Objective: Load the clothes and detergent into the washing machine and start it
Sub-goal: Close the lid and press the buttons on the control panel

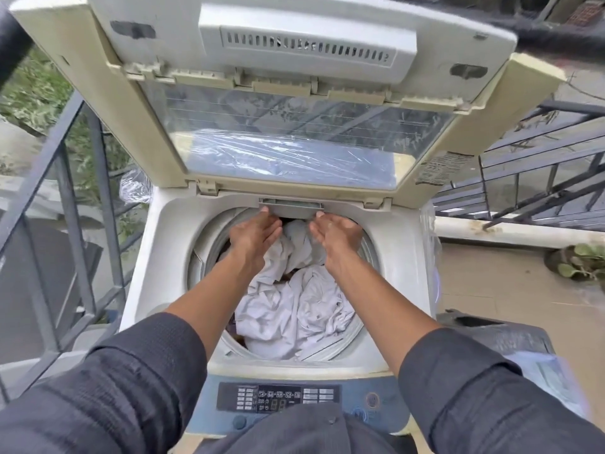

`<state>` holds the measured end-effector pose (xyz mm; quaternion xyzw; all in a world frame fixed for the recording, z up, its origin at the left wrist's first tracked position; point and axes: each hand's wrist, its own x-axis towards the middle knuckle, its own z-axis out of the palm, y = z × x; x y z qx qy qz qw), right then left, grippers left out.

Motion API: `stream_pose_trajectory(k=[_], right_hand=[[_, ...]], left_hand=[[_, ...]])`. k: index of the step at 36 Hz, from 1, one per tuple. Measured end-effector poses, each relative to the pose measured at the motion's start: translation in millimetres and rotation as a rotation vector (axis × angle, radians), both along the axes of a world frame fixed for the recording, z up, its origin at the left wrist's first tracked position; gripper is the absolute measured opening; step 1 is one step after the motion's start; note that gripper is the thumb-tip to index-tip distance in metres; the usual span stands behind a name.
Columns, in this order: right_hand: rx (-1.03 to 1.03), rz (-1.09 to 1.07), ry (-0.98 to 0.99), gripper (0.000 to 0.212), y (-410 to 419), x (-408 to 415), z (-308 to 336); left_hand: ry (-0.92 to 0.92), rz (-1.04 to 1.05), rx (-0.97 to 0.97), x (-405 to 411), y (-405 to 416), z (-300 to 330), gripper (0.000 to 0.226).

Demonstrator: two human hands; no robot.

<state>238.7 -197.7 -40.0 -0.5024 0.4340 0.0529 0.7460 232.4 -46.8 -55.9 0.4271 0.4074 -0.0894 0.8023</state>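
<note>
Clothes (294, 306) are in the drum, lid (288, 132) up; my left hand (253, 232) and right hand (337, 232) reach the detergent drawer (291, 208) at the tub's 12 o'clock, fingers straight, holding nothing; detergent, lid closing, control panel (278, 398) start left.

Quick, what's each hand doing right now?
Left hand: open, fingers straight, touching the detergent drawer.
Right hand: open, fingers straight, at the drawer's other end, holding nothing.
</note>
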Motion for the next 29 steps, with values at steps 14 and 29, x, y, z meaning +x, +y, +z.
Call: stream_pose_trajectory(k=[14, 29], right_hand=[[-0.022, 0.023, 0.007, 0.033, -1, 8, -1], [-0.397, 0.405, -0.123, 0.023, -5, -12, 24]], left_hand=[[-0.01, 0.009, 0.041, 10, 0, 3, 0.048], [-0.053, -0.188, 0.157, -16, -2, 26, 0.025]])
